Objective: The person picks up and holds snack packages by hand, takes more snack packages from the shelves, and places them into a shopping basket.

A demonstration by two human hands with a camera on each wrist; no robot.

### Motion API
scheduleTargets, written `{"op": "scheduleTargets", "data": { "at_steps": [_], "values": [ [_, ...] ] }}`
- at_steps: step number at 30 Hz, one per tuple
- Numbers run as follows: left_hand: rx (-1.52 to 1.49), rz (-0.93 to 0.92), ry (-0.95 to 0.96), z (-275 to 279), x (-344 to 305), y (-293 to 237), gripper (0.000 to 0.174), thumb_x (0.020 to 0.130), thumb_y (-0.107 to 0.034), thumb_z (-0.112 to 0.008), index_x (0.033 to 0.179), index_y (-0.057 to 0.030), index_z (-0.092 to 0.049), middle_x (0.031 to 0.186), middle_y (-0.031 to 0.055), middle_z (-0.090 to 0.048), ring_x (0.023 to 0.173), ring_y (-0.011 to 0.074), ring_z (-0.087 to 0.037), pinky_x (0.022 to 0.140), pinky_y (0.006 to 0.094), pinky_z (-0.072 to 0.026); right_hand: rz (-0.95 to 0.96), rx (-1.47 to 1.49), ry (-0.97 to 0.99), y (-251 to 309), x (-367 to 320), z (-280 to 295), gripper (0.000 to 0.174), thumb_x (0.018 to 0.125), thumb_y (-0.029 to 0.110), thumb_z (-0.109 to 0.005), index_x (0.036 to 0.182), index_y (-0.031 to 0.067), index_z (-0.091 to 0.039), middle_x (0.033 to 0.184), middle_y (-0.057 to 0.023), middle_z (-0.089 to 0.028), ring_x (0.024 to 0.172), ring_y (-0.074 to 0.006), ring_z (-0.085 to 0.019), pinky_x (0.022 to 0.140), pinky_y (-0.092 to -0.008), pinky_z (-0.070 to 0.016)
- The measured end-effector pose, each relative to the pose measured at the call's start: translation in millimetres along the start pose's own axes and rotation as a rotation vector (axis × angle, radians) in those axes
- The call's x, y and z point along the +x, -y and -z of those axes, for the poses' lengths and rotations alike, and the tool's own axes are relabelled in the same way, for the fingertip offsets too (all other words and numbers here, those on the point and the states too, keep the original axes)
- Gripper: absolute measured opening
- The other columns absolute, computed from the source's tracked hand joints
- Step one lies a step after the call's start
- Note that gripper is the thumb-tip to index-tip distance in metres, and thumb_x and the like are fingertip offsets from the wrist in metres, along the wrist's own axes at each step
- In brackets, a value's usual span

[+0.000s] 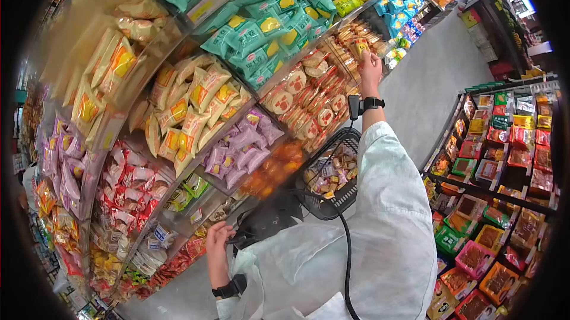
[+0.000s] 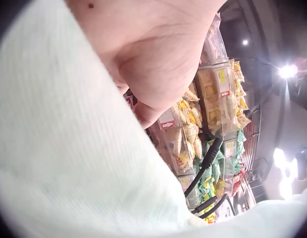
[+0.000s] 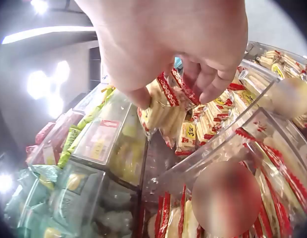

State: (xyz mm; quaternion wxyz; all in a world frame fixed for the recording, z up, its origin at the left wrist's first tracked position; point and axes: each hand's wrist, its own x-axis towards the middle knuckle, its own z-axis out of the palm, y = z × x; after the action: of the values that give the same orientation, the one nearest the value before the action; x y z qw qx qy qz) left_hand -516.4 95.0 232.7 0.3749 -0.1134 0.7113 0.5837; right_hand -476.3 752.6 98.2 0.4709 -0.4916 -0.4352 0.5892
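Observation:
Up at the rice-cracker bins, my right hand [image 1: 369,70] pinches clear-wrapped rice crackers [image 3: 161,106] with red-edged wrappers between thumb and fingers. In the right wrist view these crackers are held over a clear-walled bin [image 3: 208,166] of similar packets. Low on the left, my left hand [image 1: 219,241] has its fingers loosely bent and holds nothing, beside a black bag [image 1: 267,222]. The left wrist view shows mostly the heel of this hand [image 2: 158,64] and the sleeve [image 2: 79,144]. Below my right forearm is a black basket [image 1: 347,202] with several small wrapped snacks [image 1: 326,176] inside.
Tiered clear bins hold teal packets [image 1: 255,38], cream-and-orange packets [image 1: 193,106], purple packets [image 1: 243,142] and red-and-white packets [image 1: 130,183]. Across the grey aisle floor [image 1: 415,94] stands a rack of boxed snacks [image 1: 475,225]. A black cable [image 1: 347,260] runs down over the pale sleeve.

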Motion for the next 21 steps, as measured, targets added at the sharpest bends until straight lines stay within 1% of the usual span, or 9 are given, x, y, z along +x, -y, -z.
{"op": "scheduleTargets", "data": {
  "at_steps": [3,4,7,8,11,12,16,19,21],
  "values": [
    [0.037,0.02,-0.021,-6,3,1,0.028,0.104,-0.018,-0.056,0.126,-0.0001,-0.057,0.111,0.011,-0.067,0.098,0.0194,-0.066,0.091,0.0315,-0.0514,0.072,-0.151,0.072,-13,31,-8,0.043,0.09,0.027,-0.078,0.12,0.0043,-0.057,0.099,-0.0028,-0.063,0.083,-0.0107,-0.059,0.07,-0.0254,-0.0489],
    [0.045,0.026,-0.034,-9,4,1,0.028,0.104,-0.017,-0.057,0.125,0.0002,-0.058,0.11,0.0109,-0.068,0.097,0.0197,-0.067,0.091,0.032,-0.052,0.077,-0.174,0.091,-19,41,-10,0.048,0.085,0.025,-0.082,0.121,0.0027,-0.059,0.102,-0.0047,-0.064,0.091,-0.0141,-0.061,0.08,-0.028,-0.0503],
    [0.054,0.085,-0.051,-19,8,-3,0.028,0.102,-0.016,-0.059,0.125,0.0004,-0.059,0.111,0.0119,-0.068,0.099,0.0195,-0.066,0.092,0.0315,-0.0494,0.087,-0.357,0.132,-34,66,-15,0.056,0.08,0.023,-0.085,0.125,0.0026,-0.059,0.105,-0.0073,-0.065,0.095,-0.016,-0.061,0.085,-0.0303,-0.0505],
    [0.08,0.076,-0.041,-21,11,-2,0.029,0.102,-0.017,-0.059,0.125,-0.0003,-0.059,0.11,0.0113,-0.069,0.097,0.0183,-0.066,0.086,0.0288,-0.0481,0.073,-0.386,0.135,-38,73,-19,0.056,0.082,0.019,-0.083,0.13,0.0048,-0.059,0.111,-0.0061,-0.066,0.098,-0.0145,-0.062,0.082,-0.0286,-0.0511],
    [0.121,0.102,-0.031,-28,19,-1,0.029,0.101,-0.018,-0.06,0.125,-0.0012,-0.059,0.11,0.0108,-0.07,0.096,0.0172,-0.067,0.081,0.0262,-0.0455,0.135,-0.482,0.218,-37,82,-29,0.057,0.082,0.018,-0.082,0.132,0.0048,-0.059,0.109,-0.0056,-0.067,0.097,-0.0137,-0.063,0.083,-0.0285,-0.0509],
    [0.119,0.108,-0.029,-31,21,-2,0.029,0.101,-0.018,-0.06,0.125,-0.0014,-0.059,0.11,0.0108,-0.07,0.096,0.017,-0.067,0.08,0.0257,-0.0448,0.08,-0.377,0.33,-35,84,-32,0.057,0.083,0.017,-0.081,0.134,0.005,-0.058,0.107,-0.005,-0.067,0.095,-0.013,-0.063,0.084,-0.0286,-0.0508],
    [0.114,0.12,-0.024,-35,27,-5,0.031,0.102,-0.02,-0.06,0.127,-0.0016,-0.059,0.111,0.0108,-0.071,0.096,0.0165,-0.067,0.079,0.0253,-0.0437,-0.009,-0.45,0.553,-27,98,-44,0.056,0.084,0.013,-0.079,0.135,0.0032,-0.056,0.112,-0.0059,-0.067,0.099,-0.0147,-0.064,0.088,-0.0295,-0.0513],
    [0.113,0.124,-0.021,-38,30,-5,0.031,0.102,-0.02,-0.059,0.127,-0.0014,-0.059,0.111,0.0107,-0.071,0.097,0.0164,-0.067,0.081,0.0258,-0.0443,0.085,-0.329,0.439,-42,111,-61,0.062,0.076,0.02,-0.086,0.129,0.0018,-0.059,0.12,-0.0134,-0.066,0.113,-0.0229,-0.063,0.095,-0.0328,-0.0503],
    [0.115,0.132,-0.022,-40,31,-7,0.032,0.101,-0.021,-0.061,0.126,-0.0012,-0.059,0.11,0.0106,-0.07,0.096,0.0171,-0.067,0.084,0.0278,-0.0469,0.276,-0.609,0.261,-51,118,-65,0.069,0.074,0.024,-0.088,0.13,-0.0005,-0.057,0.122,-0.0164,-0.066,0.116,-0.0262,-0.063,0.097,-0.0348,-0.0505]
  ]
}}
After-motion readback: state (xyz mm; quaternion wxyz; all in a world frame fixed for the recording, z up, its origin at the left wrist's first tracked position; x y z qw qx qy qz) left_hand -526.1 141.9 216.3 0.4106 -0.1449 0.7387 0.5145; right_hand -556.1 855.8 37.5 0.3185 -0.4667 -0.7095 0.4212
